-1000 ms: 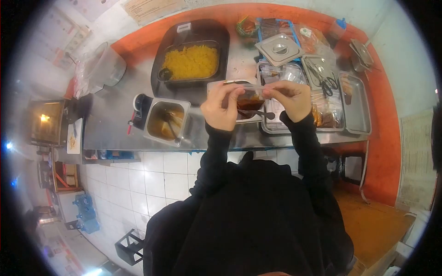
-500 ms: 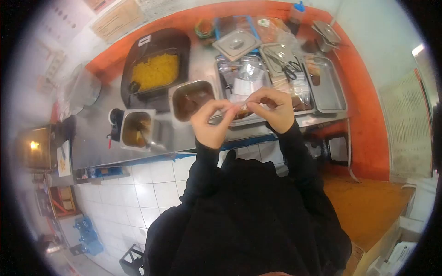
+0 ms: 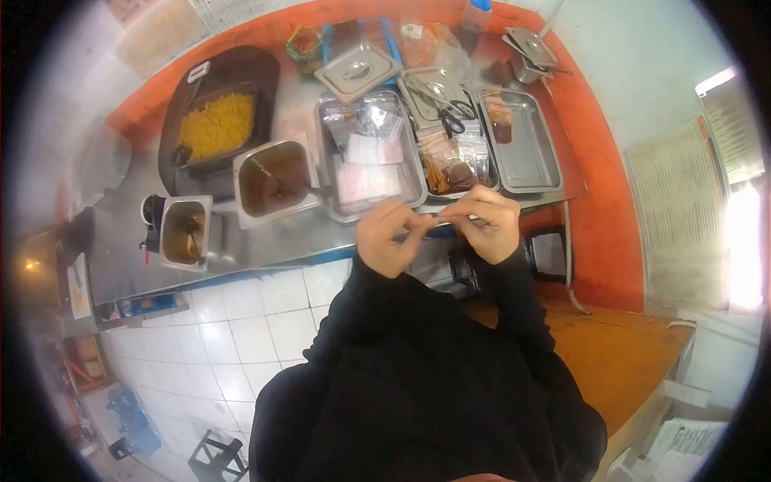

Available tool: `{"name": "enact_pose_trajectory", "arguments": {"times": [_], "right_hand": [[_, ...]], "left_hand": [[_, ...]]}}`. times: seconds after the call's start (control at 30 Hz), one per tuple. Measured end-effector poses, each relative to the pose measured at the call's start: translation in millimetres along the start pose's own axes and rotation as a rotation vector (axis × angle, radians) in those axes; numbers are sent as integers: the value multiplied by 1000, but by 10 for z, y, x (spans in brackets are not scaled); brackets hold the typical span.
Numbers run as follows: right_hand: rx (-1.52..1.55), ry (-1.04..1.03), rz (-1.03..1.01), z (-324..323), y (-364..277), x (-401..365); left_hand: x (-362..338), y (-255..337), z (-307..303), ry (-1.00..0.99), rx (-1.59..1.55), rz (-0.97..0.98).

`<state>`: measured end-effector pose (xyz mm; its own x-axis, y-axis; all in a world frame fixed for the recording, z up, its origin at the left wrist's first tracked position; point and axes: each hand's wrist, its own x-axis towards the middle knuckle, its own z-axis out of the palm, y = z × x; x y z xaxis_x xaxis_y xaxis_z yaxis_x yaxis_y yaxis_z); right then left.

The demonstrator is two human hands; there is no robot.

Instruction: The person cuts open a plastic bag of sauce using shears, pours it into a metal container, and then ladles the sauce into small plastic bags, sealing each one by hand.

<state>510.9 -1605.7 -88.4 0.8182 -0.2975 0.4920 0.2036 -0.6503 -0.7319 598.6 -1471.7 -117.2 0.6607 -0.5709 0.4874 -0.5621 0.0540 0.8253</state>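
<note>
My left hand [image 3: 392, 237] and my right hand [image 3: 488, 222] meet at the fingertips over the counter's front edge. Each is pinched; whatever lies between the fingers is too small to make out. Just beyond them, a metal tray [image 3: 328, 161] holds clear plastic packets [image 3: 371, 178]. To its right, another tray holds packets of brown food [image 3: 458, 173], with black-handled scissors [image 3: 454, 120] above them. Left of the packets stands a metal container of brown sauce [image 3: 273, 183] with a ladle in it.
Yellow rice [image 3: 215, 127] fills a dark pot at the left. A small metal container [image 3: 185, 233] stands near the front edge. At the right is a metal tray [image 3: 532, 153] with one packet. A lid [image 3: 357, 71] lies behind, and a blue-capped bottle [image 3: 474, 24] stands at the back.
The view has shifted right, so the counter's contents appear further left. My hands are lower, nearer the counter's front edge, and still pinched together. The pale thing seen between them earlier no longer shows clearly.
</note>
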Motion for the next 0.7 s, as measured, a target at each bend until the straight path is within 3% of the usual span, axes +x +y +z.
{"name": "enact_pose_trajectory", "arguments": {"times": [0.07, 0.17, 0.27, 0.3, 0.33, 0.37, 0.4, 0.5, 0.57, 0.6, 0.63, 0.7], "right_hand": [[-98, -13, 67, -82, 126, -67], [-190, -38, 141, -279, 348, -87], [-254, 72, 219, -616, 769, -93], [-126, 140, 251, -696, 949, -127], [1, 208, 276, -772, 1152, -155], [-7, 216, 276, -876, 1362, -170], [-34, 194, 330, -977, 1578, -193], [130, 76, 509, -1210, 2404, -106], [16, -20, 687, -1264, 2976, 73], [-149, 129, 620, -1179, 3443, 80], [-280, 128, 595, -1064, 3320, 295], [-364, 175, 466, -935, 3669, 431]], "left_hand": [[21, -92, 171, 1, -39, 10], [35, -315, 373, -158, -158, -124], [100, -422, 344, -115, -168, -211], [82, -574, 225, -262, -183, -147], [51, -681, 139, -271, -190, -142], [10, -762, 63, -295, -215, -267], [-20, -810, -19, -320, -236, -396], [-35, -895, -272, -313, -250, -497], [8, -924, -416, -314, -230, -486], [52, -923, -464, -307, -216, -470], [109, -894, -501, -272, -228, -481], [235, -843, -576, -259, -230, -490]]}}
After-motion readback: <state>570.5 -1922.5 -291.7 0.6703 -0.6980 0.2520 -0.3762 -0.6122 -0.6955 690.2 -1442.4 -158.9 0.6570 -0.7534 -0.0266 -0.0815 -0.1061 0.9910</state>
